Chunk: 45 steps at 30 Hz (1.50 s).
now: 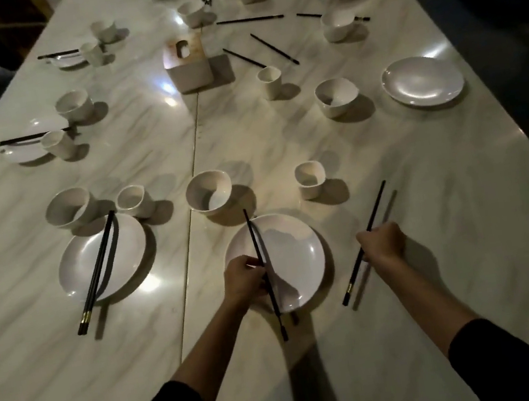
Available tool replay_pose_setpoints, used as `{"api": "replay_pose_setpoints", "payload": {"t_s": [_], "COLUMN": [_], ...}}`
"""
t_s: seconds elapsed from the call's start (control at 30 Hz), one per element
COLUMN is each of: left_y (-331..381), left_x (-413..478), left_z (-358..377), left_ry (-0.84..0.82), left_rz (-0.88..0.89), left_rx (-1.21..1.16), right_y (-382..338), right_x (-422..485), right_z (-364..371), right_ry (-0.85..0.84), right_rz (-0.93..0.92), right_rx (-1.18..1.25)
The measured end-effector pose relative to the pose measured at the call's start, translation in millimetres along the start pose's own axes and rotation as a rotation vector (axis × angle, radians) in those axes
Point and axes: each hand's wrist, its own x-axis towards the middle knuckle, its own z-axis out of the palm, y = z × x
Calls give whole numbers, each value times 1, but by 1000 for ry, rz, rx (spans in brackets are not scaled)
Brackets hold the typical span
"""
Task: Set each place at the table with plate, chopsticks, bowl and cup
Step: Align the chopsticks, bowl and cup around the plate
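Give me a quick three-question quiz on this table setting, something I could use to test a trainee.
1. True or false: the left hand holds a chopstick over the near plate.
2. The right hand grips: A a cup, B another chopstick, C a bowl?
3. How many chopsticks lie across the left plate?
Key: 1 true; 2 B; 3 two.

We extend both forearms: left hand (244, 278) pinches the left chopstick (252, 233), right hand (382, 242) clenches the right chopstick (375, 208).
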Motion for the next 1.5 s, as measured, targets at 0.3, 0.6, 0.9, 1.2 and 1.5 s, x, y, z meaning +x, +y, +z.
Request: {"api": "replay_pose_setpoints", "payload": {"t_s": [0.3,0.6,0.9,1.2,1.5], "left_y": [-9,-6,-12,-15,-20], "left_x": [1,18,25,22,19], "left_z": [-11,-14,-17,-18,-15], "left_ry": [-115,-238,-315,-307,-265], "left_rz": [-20,55,46,62,103], "left_rx": [-121,-29,-111,-145,-97], "right_y": [-1,-19,-16,-18,-18], "right_x": [-82,-87,-88,-92,-93], "right_z": [53,82,87,88,87], "right_ry": [-559,-628,-527,-495,-480], "right_rz": [-186,-138,-137,-161,-190], "right_rx": [-17,-50,-16,-46,-76]}}
